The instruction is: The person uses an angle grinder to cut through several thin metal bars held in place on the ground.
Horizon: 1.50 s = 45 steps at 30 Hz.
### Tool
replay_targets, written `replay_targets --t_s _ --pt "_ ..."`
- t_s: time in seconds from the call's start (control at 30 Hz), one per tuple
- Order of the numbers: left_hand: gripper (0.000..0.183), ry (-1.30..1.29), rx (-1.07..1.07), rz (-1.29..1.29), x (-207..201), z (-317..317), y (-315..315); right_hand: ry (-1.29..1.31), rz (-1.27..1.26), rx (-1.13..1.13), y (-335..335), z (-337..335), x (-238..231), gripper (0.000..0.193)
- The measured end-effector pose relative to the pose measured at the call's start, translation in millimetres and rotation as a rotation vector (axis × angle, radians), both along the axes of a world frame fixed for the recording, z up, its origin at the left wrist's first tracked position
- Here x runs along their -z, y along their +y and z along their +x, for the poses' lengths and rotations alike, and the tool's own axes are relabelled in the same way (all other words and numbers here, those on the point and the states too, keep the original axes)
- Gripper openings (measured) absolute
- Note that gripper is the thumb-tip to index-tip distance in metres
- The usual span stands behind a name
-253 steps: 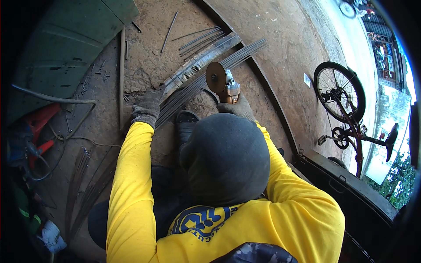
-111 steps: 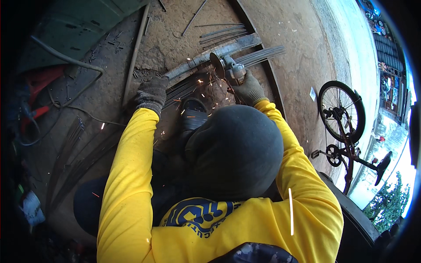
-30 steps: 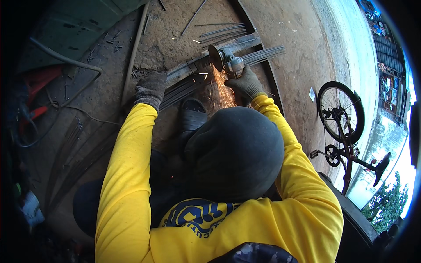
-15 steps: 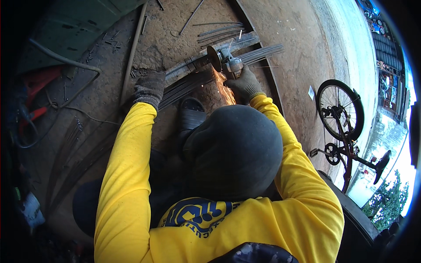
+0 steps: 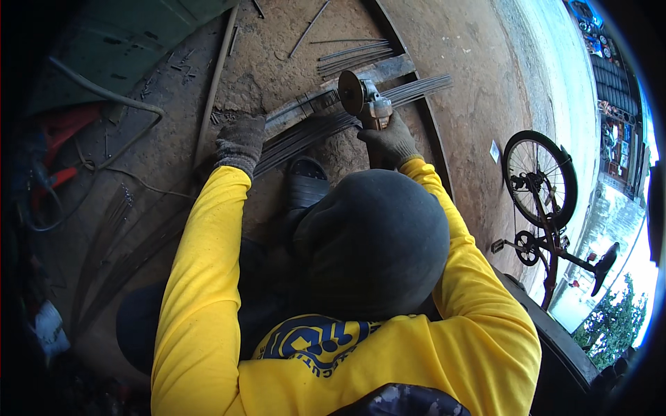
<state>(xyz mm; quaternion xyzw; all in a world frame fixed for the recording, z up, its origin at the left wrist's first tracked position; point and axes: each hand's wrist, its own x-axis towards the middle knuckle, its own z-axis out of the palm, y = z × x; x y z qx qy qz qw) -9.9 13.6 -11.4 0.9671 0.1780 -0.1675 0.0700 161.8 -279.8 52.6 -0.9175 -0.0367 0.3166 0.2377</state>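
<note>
A worker in a yellow long-sleeved shirt (image 5: 388, 364) and dark head covering (image 5: 371, 243) bends over a bundle of thin metal rods (image 5: 305, 142) lying across brown ground, an angle grinder (image 5: 375, 109) at the right hand (image 5: 393, 141). The rods run slantwise alongside a flat metal bar (image 5: 302, 111), their far ends reaching past the edge of a dark steel rail (image 5: 433, 132). More short rods (image 5: 354, 57) lie beyond the bar, this side of the rail. Brown ground stretches from the rail to a bicycle (image 5: 540, 177) on the right; on the left, a long pole (image 5: 216, 76) lies between the worker's side and a green panel (image 5: 132, 52).

Both arms reach forward, elbows bent. The gloved right hand wraps its fingers around the grinder's body, the cutting disc (image 5: 352, 93) standing upright near the bar and rods; whether it touches either is unclear. The gloved left hand (image 5: 238, 141) bears down at the bar's near end, back uppermost, its fingers hidden, so their grip is impossible to make out. A sandalled foot (image 5: 307, 184) is planted just beside the bundle.
</note>
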Motion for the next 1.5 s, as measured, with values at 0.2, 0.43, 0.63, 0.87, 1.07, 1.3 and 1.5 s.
replay_targets --t_s 0.2,0.43,0.63,0.87,1.07,1.3,1.5 --pt "0.028 -0.14 0.065 0.111 -1.4 -32.6 6.5 0.021 0.19 0.174 -18.9 -24.6 -6.3 0.085" --pt "0.03 -0.128 0.167 0.153 5.2 -60.8 27.5 0.058 0.176 0.308 -39.8 -43.3 -8.8 0.079" --pt "0.028 -0.025 0.118 -0.002 -11.1 22.4 -15.7 0.094 0.378 0.418 -54.0 -48.6 4.6 0.077" --pt "0.041 -0.051 0.049 -0.024 -15.7 25.8 -14.0 0.086 0.348 0.429 -54.3 -54.2 4.0 0.079" --pt "0.047 -0.104 0.154 0.138 5.1 -71.1 36.7 0.078 0.306 0.349 -44.0 -59.4 2.7 0.086" --pt "0.044 -0.206 0.244 0.16 0.2 -48.8 27.4 0.133 0.277 0.375 -36.0 -62.5 -2.3 0.088" --pt "0.041 -0.015 0.112 0.041 -2.5 17.4 -16.0 0.103 0.272 0.347 -35.1 -65.4 -2.2 0.088"
